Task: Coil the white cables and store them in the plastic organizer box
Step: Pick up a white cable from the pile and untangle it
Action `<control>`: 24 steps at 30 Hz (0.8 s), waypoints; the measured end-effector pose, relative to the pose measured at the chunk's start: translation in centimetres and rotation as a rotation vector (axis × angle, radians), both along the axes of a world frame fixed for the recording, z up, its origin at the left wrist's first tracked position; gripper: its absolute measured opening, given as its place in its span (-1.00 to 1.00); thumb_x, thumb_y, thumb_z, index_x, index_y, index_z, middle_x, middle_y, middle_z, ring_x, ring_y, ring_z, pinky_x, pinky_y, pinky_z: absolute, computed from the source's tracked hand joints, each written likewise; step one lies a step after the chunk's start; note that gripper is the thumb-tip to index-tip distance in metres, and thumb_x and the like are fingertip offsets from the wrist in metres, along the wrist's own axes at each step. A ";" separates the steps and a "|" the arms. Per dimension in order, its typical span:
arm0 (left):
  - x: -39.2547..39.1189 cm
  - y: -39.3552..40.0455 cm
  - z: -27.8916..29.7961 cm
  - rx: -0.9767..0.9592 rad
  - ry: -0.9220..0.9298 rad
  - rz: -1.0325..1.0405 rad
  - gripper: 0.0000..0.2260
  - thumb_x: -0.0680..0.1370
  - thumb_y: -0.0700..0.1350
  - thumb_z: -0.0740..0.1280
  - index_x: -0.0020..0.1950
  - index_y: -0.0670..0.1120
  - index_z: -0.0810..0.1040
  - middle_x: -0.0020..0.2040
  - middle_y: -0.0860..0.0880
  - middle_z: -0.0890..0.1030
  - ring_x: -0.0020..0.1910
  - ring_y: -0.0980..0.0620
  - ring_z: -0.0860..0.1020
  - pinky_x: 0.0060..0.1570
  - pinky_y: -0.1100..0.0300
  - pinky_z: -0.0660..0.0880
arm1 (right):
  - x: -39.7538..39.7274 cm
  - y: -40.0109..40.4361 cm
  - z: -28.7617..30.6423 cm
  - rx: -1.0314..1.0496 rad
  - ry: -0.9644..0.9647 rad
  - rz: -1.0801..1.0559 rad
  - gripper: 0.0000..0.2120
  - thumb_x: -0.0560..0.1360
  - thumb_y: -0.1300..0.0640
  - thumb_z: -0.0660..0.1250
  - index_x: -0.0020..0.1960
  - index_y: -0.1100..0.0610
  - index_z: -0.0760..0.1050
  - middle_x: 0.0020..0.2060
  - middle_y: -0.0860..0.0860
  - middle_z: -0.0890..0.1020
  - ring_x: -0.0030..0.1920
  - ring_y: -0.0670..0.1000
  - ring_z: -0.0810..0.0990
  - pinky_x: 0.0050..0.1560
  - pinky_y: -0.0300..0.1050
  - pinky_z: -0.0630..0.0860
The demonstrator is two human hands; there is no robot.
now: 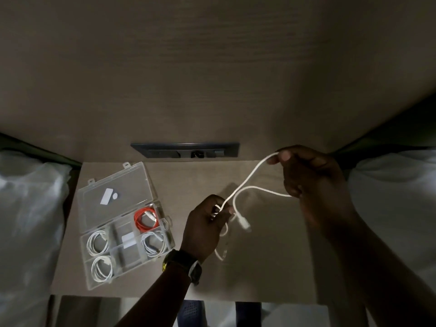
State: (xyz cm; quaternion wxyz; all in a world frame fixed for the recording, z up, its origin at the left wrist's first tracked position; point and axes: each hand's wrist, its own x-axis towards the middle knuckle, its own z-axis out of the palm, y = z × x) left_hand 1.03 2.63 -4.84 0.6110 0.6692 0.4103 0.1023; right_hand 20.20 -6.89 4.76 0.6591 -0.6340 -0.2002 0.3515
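Note:
Above the table I hold a white cable (250, 178) between both hands. My left hand (205, 227) is closed around a few small loops of it, with a tail hanging below the wrist. My right hand (304, 175) pinches the cable near its far end, and a loop arcs between the hands. One connector (244, 224) dangles beside my left hand. The clear plastic organizer box (165, 226) lies open to the left. Three of its compartments each hold a coiled white cable (98, 241), and one holds a coiled orange cable (146, 219).
The box lid (118, 194) is folded back, with a white label on it. A dark socket strip (186, 149) is set into the wall behind the table. White bedding lies at both sides. A watch sits on my left wrist (188, 267).

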 end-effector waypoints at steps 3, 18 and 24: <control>-0.1 0.3 -0.7 -0.141 -0.025 0.075 -0.83 0.40 0.01 0.48 -0.05 0.08 0.58 -0.24 0.05 0.65 -0.19 -0.02 0.65 -0.27 0.10 0.52 | 0.5 0.5 -0.6 0.160 0.302 -0.152 -0.80 0.61 0.14 0.21 -0.08 0.16 0.57 -0.46 0.08 0.36 -0.52 -0.12 0.18 -0.56 -0.31 0.15; -0.2 -3.7 3.2 0.573 -0.060 -0.360 -0.41 0.42 0.04 0.47 0.44 0.02 0.44 0.43 0.07 0.47 0.46 0.14 0.34 0.44 0.24 0.28 | -3.2 0.0 -2.0 0.043 0.942 -0.067 -0.84 0.57 0.12 0.22 -0.01 0.19 0.53 -0.54 -0.09 0.30 -0.63 -0.18 0.22 -0.65 -0.33 0.08; -1.7 -5.4 1.8 0.108 0.067 -0.371 -0.83 0.63 -0.01 0.28 -0.11 0.00 0.60 -0.33 -0.08 0.61 -0.36 0.11 0.56 -0.26 0.15 0.50 | -1.2 -0.1 -1.8 0.323 1.067 -0.170 -0.87 0.52 0.15 0.18 -0.15 0.14 0.47 -0.49 -0.09 0.34 -0.56 -0.17 0.29 -0.57 -0.35 0.19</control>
